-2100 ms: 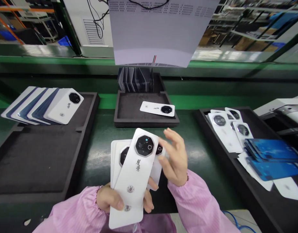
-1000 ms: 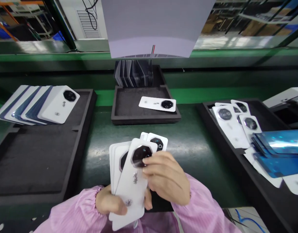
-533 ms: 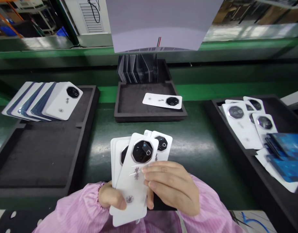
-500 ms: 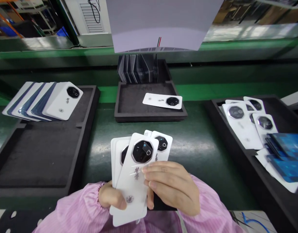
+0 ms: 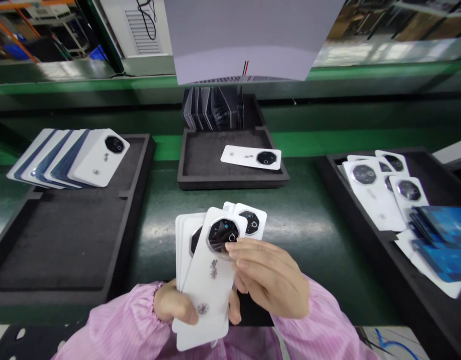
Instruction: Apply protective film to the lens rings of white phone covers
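Observation:
My left hand [image 5: 181, 304] grips a fanned stack of white phone back panels, its thumb pressing on the lower front. The top panel [image 5: 211, 290] tilts to the right and shows a dark octagonal camera area, dark lettering and a small round emblem. Other panels [image 5: 184, 250] stick out behind it on the left, and one more [image 5: 258, 220] on the right. My right hand [image 5: 275, 280] is closed at the right side of the top panel, fingertips over the camera's lower edge. From them a thin clear film [image 5: 218, 251] seems to lift in a see-through curve.
A dark tray [image 5: 65, 240] at left holds overlapping white panels [image 5: 98, 160]. The middle tray [image 5: 200, 155] carries one white panel [image 5: 241, 156] and a row of dark upright sheets [image 5: 215, 110]. White panels [image 5: 369, 195] and blue sheets [image 5: 448, 225] lie in the right tray [image 5: 365, 255].
My right hand has risen along the top panel, from beside the lettering to the camera's lower edge. A clear curved edge now shows there. The left hand keeps its grip, shifted slightly right.

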The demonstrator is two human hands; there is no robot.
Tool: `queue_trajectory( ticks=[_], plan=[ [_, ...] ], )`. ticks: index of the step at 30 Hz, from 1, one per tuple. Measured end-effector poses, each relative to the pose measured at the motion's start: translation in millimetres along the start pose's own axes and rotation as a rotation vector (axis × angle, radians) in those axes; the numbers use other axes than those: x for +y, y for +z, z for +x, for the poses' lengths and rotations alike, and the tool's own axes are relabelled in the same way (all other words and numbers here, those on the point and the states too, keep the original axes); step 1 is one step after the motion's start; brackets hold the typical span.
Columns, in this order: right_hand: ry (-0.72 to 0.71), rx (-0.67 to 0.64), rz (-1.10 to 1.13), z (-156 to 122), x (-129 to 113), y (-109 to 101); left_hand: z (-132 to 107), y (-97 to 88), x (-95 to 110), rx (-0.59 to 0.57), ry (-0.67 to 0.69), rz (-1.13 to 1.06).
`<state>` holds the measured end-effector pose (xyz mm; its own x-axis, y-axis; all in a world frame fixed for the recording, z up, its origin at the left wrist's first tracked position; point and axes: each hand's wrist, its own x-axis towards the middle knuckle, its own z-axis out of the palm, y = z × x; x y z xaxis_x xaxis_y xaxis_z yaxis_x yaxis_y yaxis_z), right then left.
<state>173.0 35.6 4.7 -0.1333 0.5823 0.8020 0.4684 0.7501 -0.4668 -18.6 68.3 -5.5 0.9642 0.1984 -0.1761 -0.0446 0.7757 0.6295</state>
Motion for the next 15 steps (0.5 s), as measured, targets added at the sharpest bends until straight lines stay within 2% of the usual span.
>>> queue_trajectory(
  ticks=[2,9,12,15],
  plan=[
    [0.011,0.024,-0.041,3.9,0.1,-0.5,1.9,3.1,2.8,-0.024,0.003,-0.058],
    [0.060,0.039,-0.218,2.7,2.9,0.6,3.8,8.7,7.2,-0.087,-0.031,-0.054],
    [0.237,0.037,-0.254,1.4,3.2,3.7,2.4,6.7,5.8,-0.081,-0.068,-0.023],
    [0.528,-0.058,-0.063,3.7,3.1,5.8,1.3,4.1,3.8,-0.063,-0.104,0.004]
  ],
)
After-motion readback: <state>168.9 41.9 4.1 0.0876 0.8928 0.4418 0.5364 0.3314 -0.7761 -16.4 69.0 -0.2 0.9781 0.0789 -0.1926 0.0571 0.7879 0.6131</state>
